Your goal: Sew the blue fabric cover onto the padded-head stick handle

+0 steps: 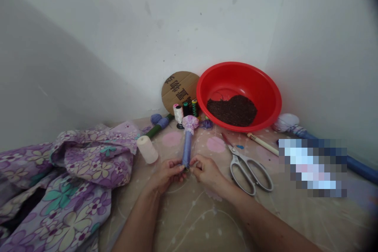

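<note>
A stick wrapped in blue-violet thread [187,146], topped by a ball of pink-purple floral fabric [190,123], points away from me at the centre. Its near end lies between my hands. My left hand [169,174] holds that end from the left, thumb and fingers pressed together. On the right, my right hand [205,168] is pinched close beside the same end; what its fingertips hold is too small to make out. Silver-handled scissors [246,167] lie open to the right of my right hand. A white thread cone [147,149] rests on its side at the left.
Floral fabric [85,204] is heaped on the left. Behind stand thread spools [178,114], a round cardboard piece [180,86] and a red basin [239,124] with dark grains. A blue-wrapped stick [360,169] lies at right, near a pale tool [262,143].
</note>
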`<state>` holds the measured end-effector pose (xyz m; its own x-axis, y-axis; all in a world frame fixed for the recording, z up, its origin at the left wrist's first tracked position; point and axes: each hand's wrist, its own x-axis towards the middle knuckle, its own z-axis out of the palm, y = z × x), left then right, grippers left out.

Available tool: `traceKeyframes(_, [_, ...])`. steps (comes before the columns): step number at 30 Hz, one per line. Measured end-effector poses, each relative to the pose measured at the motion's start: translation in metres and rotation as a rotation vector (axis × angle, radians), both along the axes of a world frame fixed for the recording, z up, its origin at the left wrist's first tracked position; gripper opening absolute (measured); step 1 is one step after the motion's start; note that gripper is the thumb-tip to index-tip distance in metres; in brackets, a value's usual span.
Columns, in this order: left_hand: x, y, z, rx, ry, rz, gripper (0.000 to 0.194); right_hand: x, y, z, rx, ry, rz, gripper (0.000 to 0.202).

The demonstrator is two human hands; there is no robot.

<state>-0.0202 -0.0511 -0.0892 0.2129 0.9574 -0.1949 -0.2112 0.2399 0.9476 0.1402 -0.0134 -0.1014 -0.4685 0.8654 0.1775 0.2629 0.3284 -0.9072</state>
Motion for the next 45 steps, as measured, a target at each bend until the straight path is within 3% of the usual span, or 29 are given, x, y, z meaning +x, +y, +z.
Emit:
traceKeyframes(6, [0.003,0.0,-0.002,0.005,0.029,-0.02,0.027,-0.001,-0.003,0.003,-0.031,0.016,0.057,0.022])
traceKeyframes(11, [0.006,-0.001,0.001,0.025,0.045,-0.036,0.027,0.005,0.0,0.013,-0.05,0.017,0.212,0.032])
traceKeyframes(13, [0.006,-0.001,0.002,0.014,0.057,-0.036,0.027,0.011,0.004,0.018,0.033,-0.051,0.198,0.029])
traceKeyframes(17, [0.007,0.0,0.0,-0.008,0.06,-0.009,0.028,0.018,0.008,0.028,0.378,-0.189,0.006,0.02])
traceKeyframes(23, [0.007,0.002,-0.004,0.015,0.091,-0.026,0.032,0.006,0.003,0.031,0.517,-0.311,0.059,0.013])
traceKeyframes(27, [0.006,0.003,-0.006,0.039,0.103,-0.034,0.03,-0.005,0.004,0.03,0.424,-0.259,0.046,0.01])
traceKeyframes(29, [0.007,0.003,-0.005,0.043,0.091,-0.023,0.026,-0.009,0.004,0.033,0.335,-0.094,0.079,0.009])
traceKeyframes(33, [0.008,0.0,0.0,0.032,0.065,-0.024,0.024,-0.011,0.007,0.043,-0.059,0.349,0.242,0.012])
traceKeyframes(35, [0.008,-0.001,0.002,0.004,0.054,-0.016,0.026,-0.006,0.01,0.049,-0.175,0.516,0.247,0.014])
traceKeyframes(37, [0.007,-0.001,0.002,-0.025,0.052,0.003,0.027,0.003,0.015,0.057,-0.098,0.652,0.135,0.013])
traceKeyframes(39, [0.005,0.0,0.0,-0.045,0.061,0.012,0.027,0.016,0.021,0.064,0.135,0.707,-0.079,0.013])
traceKeyframes(43, [0.004,0.001,-0.002,-0.077,0.076,0.018,0.028,0.044,0.032,0.074,0.651,0.433,-0.505,0.009])
traceKeyframes(45, [0.005,0.001,-0.001,-0.087,0.083,0.02,0.029,0.054,0.038,0.076,0.802,0.31,-0.666,0.013])
